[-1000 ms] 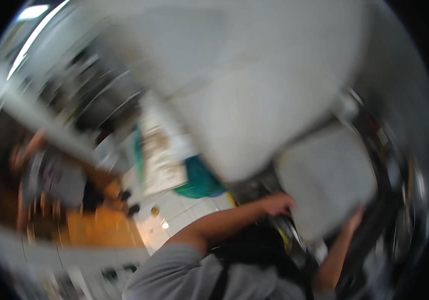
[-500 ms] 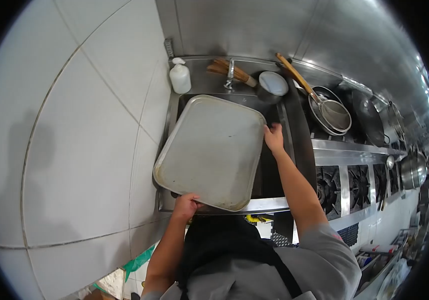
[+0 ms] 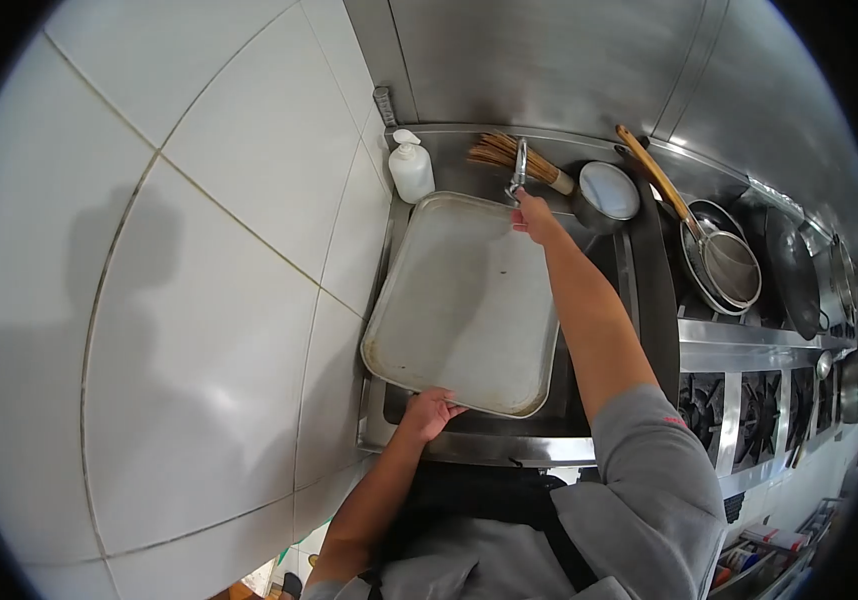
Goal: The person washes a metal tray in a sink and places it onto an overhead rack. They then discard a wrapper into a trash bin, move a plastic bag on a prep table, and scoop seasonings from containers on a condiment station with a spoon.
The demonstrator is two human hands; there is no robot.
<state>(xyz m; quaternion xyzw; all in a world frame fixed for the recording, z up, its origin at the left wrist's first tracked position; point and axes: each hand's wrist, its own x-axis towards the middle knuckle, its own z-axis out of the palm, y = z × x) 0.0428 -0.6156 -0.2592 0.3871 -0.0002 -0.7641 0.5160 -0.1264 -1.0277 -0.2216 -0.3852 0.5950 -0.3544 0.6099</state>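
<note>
**One-handed hold on a tray at centre frame**

Gripping the near rim over the sink with the left hand, fingers closed. Reaching right hand up to the faucet, fingers partly curled, hold unclear. Could slip or swing from the narrow one-sided grip; could splash off the broad, flat face under running water. No readable label on the bottle, upper centre-left.

So on my feed I've got a white pump bottle standing near the tiled wall, plus a bristle brush lying beside a round pot. Over to the right I see a wooden-handled strainer resting on some pans, a dark wok next to them, and black burners lower in view.
</note>
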